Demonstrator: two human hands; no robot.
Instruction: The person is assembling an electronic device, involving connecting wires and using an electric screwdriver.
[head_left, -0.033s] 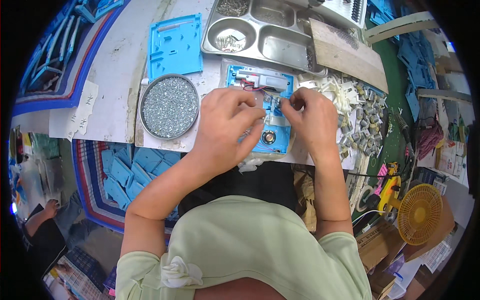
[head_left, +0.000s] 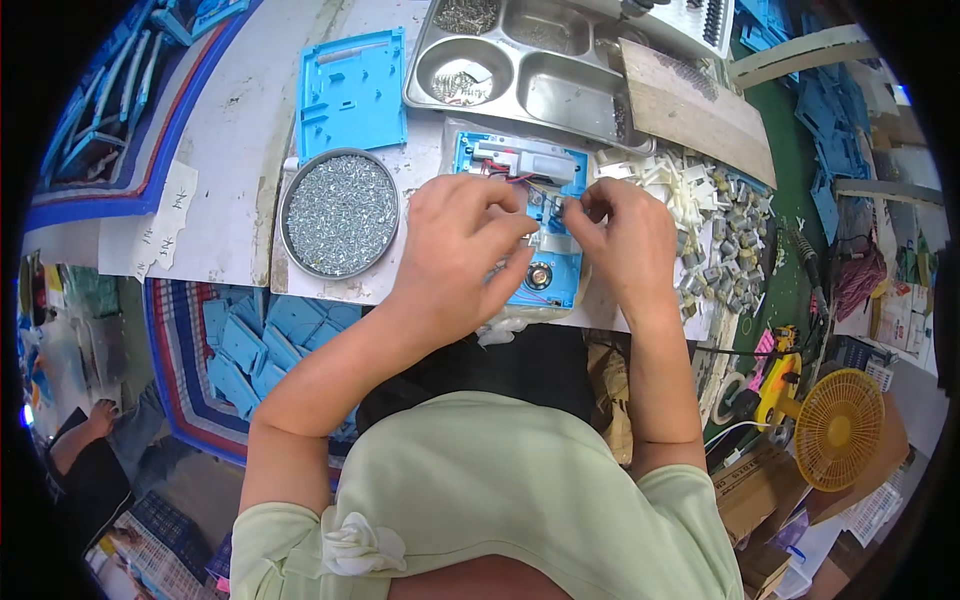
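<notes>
A blue plastic casing (head_left: 567, 268) lies before me on a clear plastic bag (head_left: 500, 328). It carries a grey-white box-shaped part (head_left: 538, 163) with red and dark wires at its far end, and a small round metal-rimmed part (head_left: 539, 275) nearer me. My left hand (head_left: 455, 245) reaches over the casing's left side, thumb and forefinger close together near its middle. From the right, my right hand (head_left: 628, 232) pinches at small parts by the casing's right edge. Whatever lies between the fingertips of either hand is too small or hidden to name.
To the left stands a round dish of small screws (head_left: 340, 215), with another blue casing (head_left: 352, 90) behind it. A steel compartment tray (head_left: 515, 60) holds springs and small metal parts. Small motors (head_left: 715, 250) and white plastic pieces (head_left: 670, 185) lie heaped at right, beside a wooden board (head_left: 695, 105).
My left hand's fingertips have shifted very slightly to the right. A dark tool tip shows a little more at the top edge, above the steel tray.
</notes>
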